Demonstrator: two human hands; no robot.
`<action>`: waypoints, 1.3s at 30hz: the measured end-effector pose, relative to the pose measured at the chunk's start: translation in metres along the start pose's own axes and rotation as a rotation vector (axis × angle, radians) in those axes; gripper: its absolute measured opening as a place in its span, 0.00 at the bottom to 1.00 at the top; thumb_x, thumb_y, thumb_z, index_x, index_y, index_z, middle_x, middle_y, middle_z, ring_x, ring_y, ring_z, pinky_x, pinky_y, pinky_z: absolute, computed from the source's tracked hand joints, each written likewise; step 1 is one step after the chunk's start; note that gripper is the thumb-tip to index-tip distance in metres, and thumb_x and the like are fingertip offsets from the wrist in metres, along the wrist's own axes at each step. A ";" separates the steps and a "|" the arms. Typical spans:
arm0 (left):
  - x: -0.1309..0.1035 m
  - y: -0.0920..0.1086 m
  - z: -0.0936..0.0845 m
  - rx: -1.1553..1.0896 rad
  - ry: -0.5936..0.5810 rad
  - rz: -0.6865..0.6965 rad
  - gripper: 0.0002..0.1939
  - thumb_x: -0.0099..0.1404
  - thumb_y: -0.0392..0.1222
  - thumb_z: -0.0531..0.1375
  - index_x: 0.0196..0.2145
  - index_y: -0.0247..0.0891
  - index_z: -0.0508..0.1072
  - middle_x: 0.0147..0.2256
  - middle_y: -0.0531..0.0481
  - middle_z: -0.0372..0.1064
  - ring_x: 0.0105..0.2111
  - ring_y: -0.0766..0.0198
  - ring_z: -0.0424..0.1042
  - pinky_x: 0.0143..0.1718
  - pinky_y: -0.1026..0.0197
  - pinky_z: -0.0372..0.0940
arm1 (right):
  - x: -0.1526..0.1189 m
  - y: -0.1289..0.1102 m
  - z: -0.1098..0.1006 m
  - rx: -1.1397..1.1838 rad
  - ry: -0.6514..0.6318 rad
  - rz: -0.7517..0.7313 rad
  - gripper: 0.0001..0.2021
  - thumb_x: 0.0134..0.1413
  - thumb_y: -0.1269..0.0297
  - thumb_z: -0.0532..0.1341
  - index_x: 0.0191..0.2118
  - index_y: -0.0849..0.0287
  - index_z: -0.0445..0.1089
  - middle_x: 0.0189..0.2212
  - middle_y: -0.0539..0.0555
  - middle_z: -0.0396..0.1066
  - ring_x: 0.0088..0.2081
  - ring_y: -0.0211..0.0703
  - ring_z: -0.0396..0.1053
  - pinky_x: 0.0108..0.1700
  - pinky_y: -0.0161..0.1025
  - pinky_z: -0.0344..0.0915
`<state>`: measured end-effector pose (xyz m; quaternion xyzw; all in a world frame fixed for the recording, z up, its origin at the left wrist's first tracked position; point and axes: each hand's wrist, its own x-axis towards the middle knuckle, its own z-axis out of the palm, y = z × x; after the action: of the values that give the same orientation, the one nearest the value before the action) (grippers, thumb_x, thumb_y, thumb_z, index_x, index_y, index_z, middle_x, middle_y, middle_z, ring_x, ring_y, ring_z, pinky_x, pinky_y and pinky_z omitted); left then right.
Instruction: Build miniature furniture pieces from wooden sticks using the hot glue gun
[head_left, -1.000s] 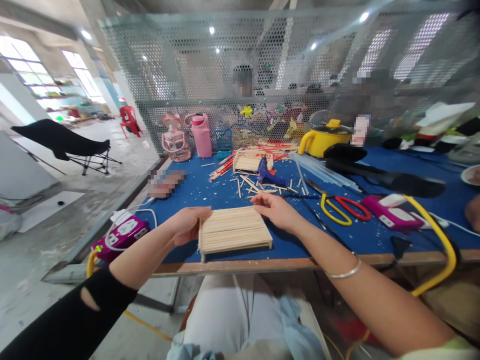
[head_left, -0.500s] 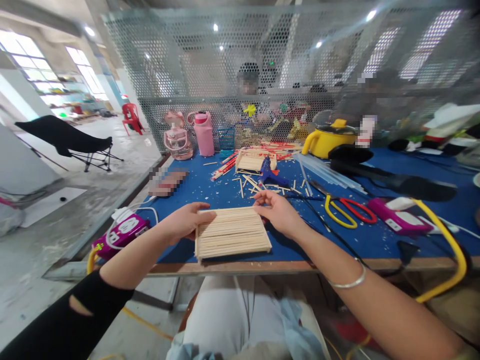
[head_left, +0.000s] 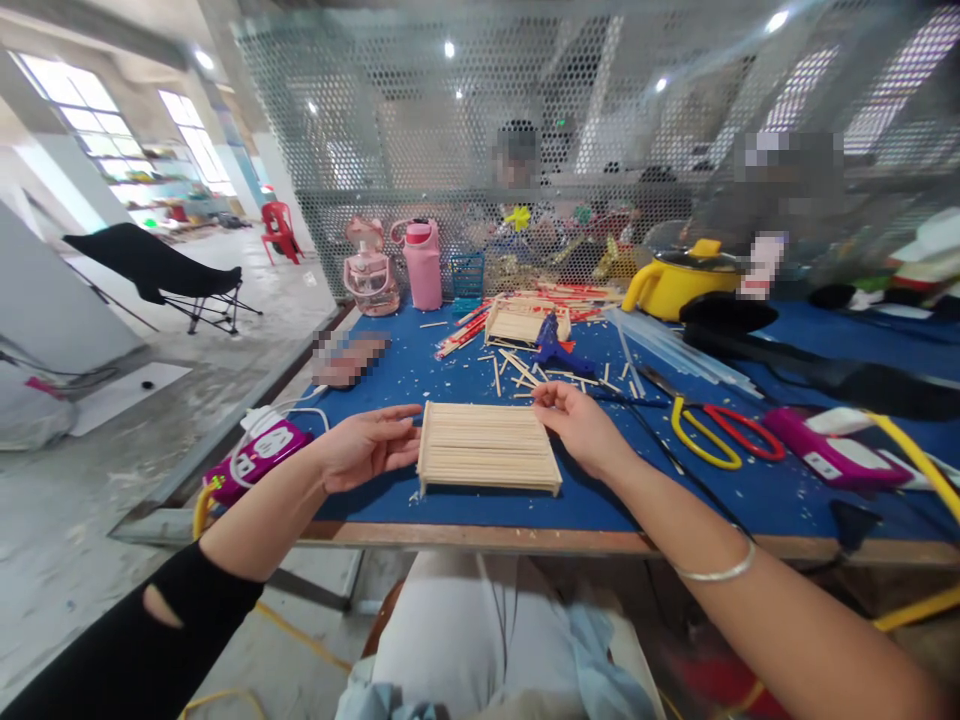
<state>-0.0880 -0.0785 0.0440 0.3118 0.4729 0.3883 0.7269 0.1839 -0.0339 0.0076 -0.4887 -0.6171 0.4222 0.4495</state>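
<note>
A small platform of pale wooden sticks (head_left: 489, 445) lies close to the table's front edge, slats running sideways, with short feet showing at its front corners. At its left side my left hand (head_left: 367, 447) is open, fingers stretched out with the tips by the platform's edge. My right hand (head_left: 585, 430) has its fingers curled together at the platform's far right corner, thumb against the edge. Behind it stands a similar stick piece with raised sides (head_left: 514, 325), partly covered by a blue glue gun (head_left: 553, 345). Loose cut sticks (head_left: 521, 368) are scattered nearby.
Red-and-yellow-handled scissors (head_left: 709, 432), clear glue sticks (head_left: 682, 350) and a yellow pot (head_left: 686, 285) are to the right. Purple power strips (head_left: 259, 452) flank the work, with cables. A pink bottle (head_left: 422, 265) stands before the mesh screen (head_left: 405, 130); people sit beyond it.
My left hand has let go of the platform's left edge and its fingers have straightened. The platform now rests flatter on the table. The whole view has shifted slightly.
</note>
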 end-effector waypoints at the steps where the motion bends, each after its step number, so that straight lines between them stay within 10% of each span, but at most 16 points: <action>1: 0.001 0.000 -0.001 0.012 0.015 0.024 0.15 0.60 0.28 0.57 0.45 0.33 0.68 0.36 0.42 0.74 0.32 0.66 0.75 0.34 0.67 0.70 | 0.001 0.000 0.002 -0.018 0.003 -0.006 0.09 0.44 0.65 0.58 0.35 0.59 0.63 0.27 0.48 0.64 0.29 0.36 0.63 0.33 0.36 0.62; 8: 0.006 0.000 -0.006 0.329 0.334 0.167 0.14 0.58 0.40 0.61 0.42 0.37 0.65 0.25 0.51 0.70 0.23 0.66 0.71 0.27 0.63 0.67 | 0.030 -0.025 -0.017 -0.404 0.053 -0.148 0.12 0.50 0.58 0.58 0.39 0.57 0.69 0.29 0.53 0.72 0.30 0.43 0.69 0.36 0.41 0.62; 13: 0.009 0.021 0.006 1.000 0.596 0.725 0.15 0.54 0.46 0.61 0.38 0.38 0.73 0.30 0.48 0.72 0.33 0.57 0.71 0.39 0.58 0.63 | 0.075 -0.020 -0.061 -1.049 0.235 -0.022 0.15 0.53 0.58 0.55 0.43 0.60 0.69 0.39 0.62 0.74 0.42 0.53 0.70 0.42 0.44 0.61; 16: 0.026 0.035 0.032 1.147 0.376 0.901 0.12 0.56 0.43 0.60 0.38 0.40 0.76 0.42 0.45 0.73 0.46 0.54 0.68 0.50 0.58 0.57 | 0.091 0.001 -0.069 -1.067 0.156 0.060 0.19 0.43 0.64 0.62 0.45 0.63 0.69 0.38 0.64 0.74 0.38 0.54 0.71 0.38 0.43 0.63; 23: 0.070 0.029 0.058 1.400 -0.097 0.641 0.11 0.58 0.44 0.57 0.34 0.42 0.79 0.34 0.45 0.77 0.32 0.55 0.72 0.34 0.61 0.60 | 0.091 0.017 -0.067 -1.017 0.259 0.016 0.27 0.45 0.68 0.60 0.55 0.65 0.59 0.39 0.64 0.74 0.39 0.53 0.72 0.38 0.42 0.63; 30: 0.065 0.024 0.038 1.352 -0.108 0.678 0.11 0.61 0.42 0.55 0.33 0.43 0.78 0.34 0.48 0.76 0.32 0.58 0.72 0.33 0.63 0.60 | 0.071 -0.019 -0.071 -0.470 0.367 -0.169 0.18 0.52 0.50 0.56 0.40 0.59 0.71 0.31 0.56 0.74 0.33 0.47 0.70 0.37 0.42 0.64; 39: 0.055 0.016 0.043 1.534 0.010 0.697 0.15 0.66 0.41 0.49 0.42 0.43 0.75 0.38 0.49 0.75 0.36 0.60 0.71 0.38 0.62 0.60 | 0.030 -0.061 -0.078 -0.412 -0.268 -0.076 0.10 0.47 0.56 0.60 0.29 0.59 0.70 0.21 0.50 0.68 0.30 0.44 0.66 0.35 0.40 0.62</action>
<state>-0.0383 -0.0272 0.0481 0.8457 0.4856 0.1627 0.1499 0.2418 -0.0082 0.0889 -0.4862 -0.7621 0.3313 0.2703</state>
